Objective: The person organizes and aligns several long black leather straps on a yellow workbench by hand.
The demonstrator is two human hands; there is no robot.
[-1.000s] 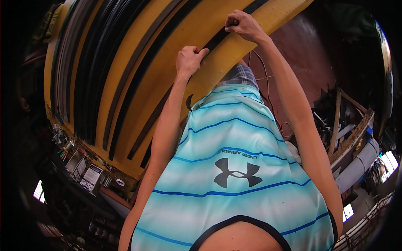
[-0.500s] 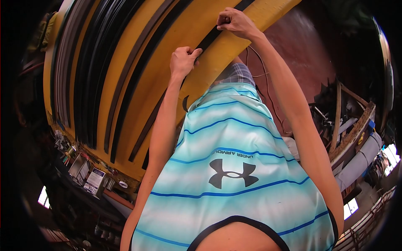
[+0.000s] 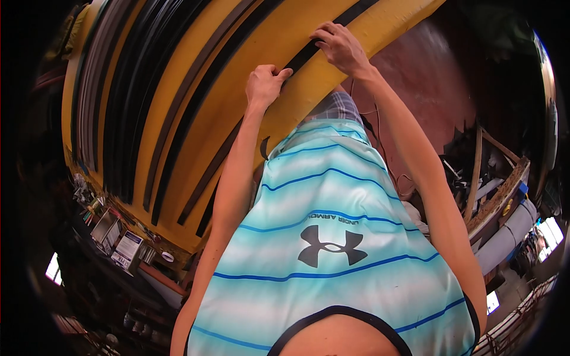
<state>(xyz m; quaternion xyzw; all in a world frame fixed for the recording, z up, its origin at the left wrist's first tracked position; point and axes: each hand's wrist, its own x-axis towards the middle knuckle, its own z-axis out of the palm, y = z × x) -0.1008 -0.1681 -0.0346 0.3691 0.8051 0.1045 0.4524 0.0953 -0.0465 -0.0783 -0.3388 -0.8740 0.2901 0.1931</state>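
On the yellow table (image 3: 196,101), near its edge, lies a long black strip (image 3: 300,56): the left hand (image 3: 265,84) is closed around it in a fist, and the right hand (image 3: 339,47) presses it with half-open, curved fingers.

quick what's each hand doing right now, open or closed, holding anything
Left hand: closed, fingers curled onto the black strip on the yellow table.
Right hand: fingers partly open, fingertips pressing the same strip, not gripping it.
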